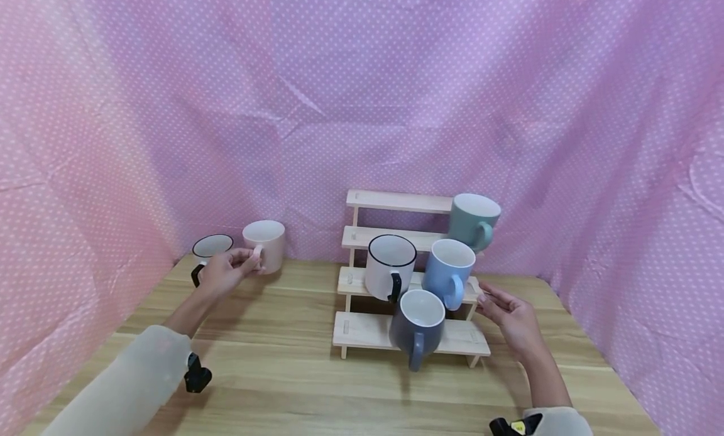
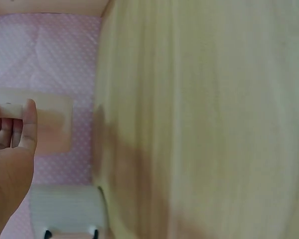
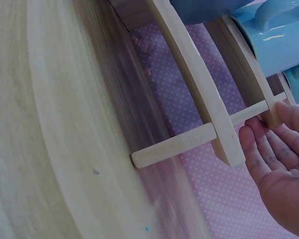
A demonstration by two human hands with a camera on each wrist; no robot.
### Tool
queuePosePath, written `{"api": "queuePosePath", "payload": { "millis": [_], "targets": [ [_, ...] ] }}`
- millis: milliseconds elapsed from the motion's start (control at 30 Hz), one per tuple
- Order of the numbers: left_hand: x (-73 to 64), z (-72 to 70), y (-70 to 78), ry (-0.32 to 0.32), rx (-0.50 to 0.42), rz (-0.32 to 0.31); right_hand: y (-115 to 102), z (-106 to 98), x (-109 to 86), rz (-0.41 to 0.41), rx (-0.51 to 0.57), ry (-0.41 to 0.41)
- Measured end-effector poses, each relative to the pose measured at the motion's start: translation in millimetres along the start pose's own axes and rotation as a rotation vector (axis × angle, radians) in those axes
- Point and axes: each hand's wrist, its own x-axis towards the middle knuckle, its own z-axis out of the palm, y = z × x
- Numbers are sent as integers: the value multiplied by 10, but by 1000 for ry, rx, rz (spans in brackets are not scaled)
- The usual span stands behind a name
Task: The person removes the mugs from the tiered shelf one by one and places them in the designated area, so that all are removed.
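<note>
Swing worries me: my left fingers pinch the pale-pink cylindrical ceramic mug, eleven o'clock, only by its handle; right fingers, gripping the stepped pale-wood rack, one o'clock, could jolt it

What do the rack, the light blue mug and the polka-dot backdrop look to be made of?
Rack: probably bare wood; its slats are pale and matte, with slotted joints.
Light blue mug: likely glazed ceramic; it shines, with bright highlights by the handle in the right wrist view.
Backdrop: fabric, judging by its creases and soft folds; fibre unclear.
</note>
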Motion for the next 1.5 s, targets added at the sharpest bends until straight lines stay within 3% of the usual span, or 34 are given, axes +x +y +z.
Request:
{"api": "queuePosePath", "payload": {
  "millis": [433, 600, 1133, 1500],
  "targets": [
    [-79, 68, -231, -6, -207, 73, 26, 5, 13, 4, 19, 0],
    [-119, 64, -283, -3, -252, 56, 32, 10, 2, -7, 30, -2],
    [-182, 58, -382, 23, -132, 20, 12, -1, -13, 2, 19, 2],
    [-190, -13, -452, 39, -178, 52, -1, 0, -8, 2, 3, -4]
  ]
}}
